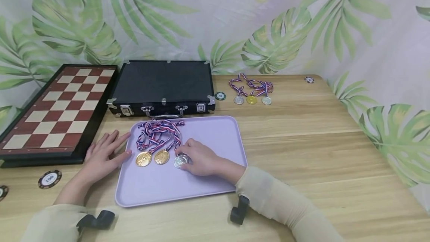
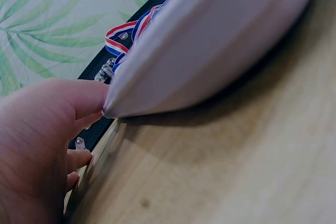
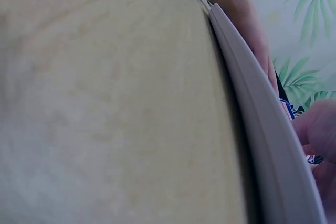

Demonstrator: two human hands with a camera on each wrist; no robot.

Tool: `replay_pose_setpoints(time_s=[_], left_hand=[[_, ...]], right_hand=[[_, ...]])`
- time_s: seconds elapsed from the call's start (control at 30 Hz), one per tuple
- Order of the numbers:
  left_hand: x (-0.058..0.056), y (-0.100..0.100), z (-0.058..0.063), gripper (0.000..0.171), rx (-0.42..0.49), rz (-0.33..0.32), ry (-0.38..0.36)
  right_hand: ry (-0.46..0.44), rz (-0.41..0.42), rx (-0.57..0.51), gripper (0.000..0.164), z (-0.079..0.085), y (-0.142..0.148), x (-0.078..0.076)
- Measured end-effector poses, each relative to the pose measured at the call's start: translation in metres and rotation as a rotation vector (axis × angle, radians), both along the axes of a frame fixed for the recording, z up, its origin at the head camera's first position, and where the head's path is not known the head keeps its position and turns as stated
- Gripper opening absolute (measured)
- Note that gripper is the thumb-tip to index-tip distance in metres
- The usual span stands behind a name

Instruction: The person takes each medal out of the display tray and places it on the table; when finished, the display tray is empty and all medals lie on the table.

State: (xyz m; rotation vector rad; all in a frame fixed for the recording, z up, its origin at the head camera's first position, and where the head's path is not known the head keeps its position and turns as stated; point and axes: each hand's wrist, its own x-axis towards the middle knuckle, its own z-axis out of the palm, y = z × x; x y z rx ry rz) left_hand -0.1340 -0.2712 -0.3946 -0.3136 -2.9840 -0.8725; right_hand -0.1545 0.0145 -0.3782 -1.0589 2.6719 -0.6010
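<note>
A lilac tray (image 1: 215, 133) lies on the table, with two gold medals (image 1: 143, 159) and a silver medal (image 1: 180, 161) in a row on it. Their striped ribbons (image 1: 151, 137) are heaped toward the tray's back left. My right hand (image 1: 203, 158) reaches over the tray and pinches the silver medal between thumb and fingers; the fingers cover part of it. At the tray's left rim, my left hand (image 1: 104, 156) rests with fingers extended. In the left wrist view, its index finger (image 2: 92, 98) is right at the tray's edge (image 2: 210, 66).
Behind the tray stands a black case (image 1: 164, 81); a chessboard (image 1: 60, 107) lies at the left. At the back right are several more medals (image 1: 252, 99) with ribbons. Poker chips (image 1: 49, 179) lie scattered on the table (image 1: 319, 160). A leaf-patterned cloth (image 1: 215, 14) hangs behind.
</note>
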Motion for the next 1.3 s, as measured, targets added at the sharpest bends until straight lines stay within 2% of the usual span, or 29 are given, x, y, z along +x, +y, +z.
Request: replay_pose_setpoints(time_s=[0.3, 0.47, 0.63, 0.77, 0.9, 1.07, 1.2, 1.3], left_hand=[[0.000, -0.001, -0.001, 0.060, 0.000, 0.002, 0.005], [0.001, -0.001, -0.002, 0.060, 0.006, -0.003, 0.007], [0.001, 0.000, -0.003, 0.060, 0.009, -0.004, 0.009], [0.001, 0.000, -0.004, 0.060, 0.007, -0.003, 0.009], [0.001, 0.000, -0.003, 0.060, 0.009, -0.001, 0.004], [0.001, -0.001, -0.002, 0.060, 0.011, 0.004, -0.003], [0.001, -0.001, -0.002, 0.060, 0.010, 0.004, 0.001], [0.000, -0.001, -0.001, 0.061, 0.010, 0.002, 0.002]], right_hand=[[-0.021, 0.030, 0.023, 0.035, 0.001, 0.002, 0.001], [-0.049, 0.057, -0.004, 0.037, 0.000, 0.005, 0.002], [-0.107, 0.083, -0.132, 0.038, -0.002, 0.012, 0.003], [-0.232, 0.055, -0.293, 0.043, 0.001, 0.023, 0.005], [-0.342, -0.016, -0.463, 0.047, 0.016, 0.040, 0.006], [-0.394, -0.076, -0.668, 0.049, 0.044, 0.067, 0.003], [-0.375, -0.109, -0.783, 0.053, 0.067, 0.094, -0.001], [-0.291, -0.112, -0.841, 0.050, 0.085, 0.113, -0.003]])
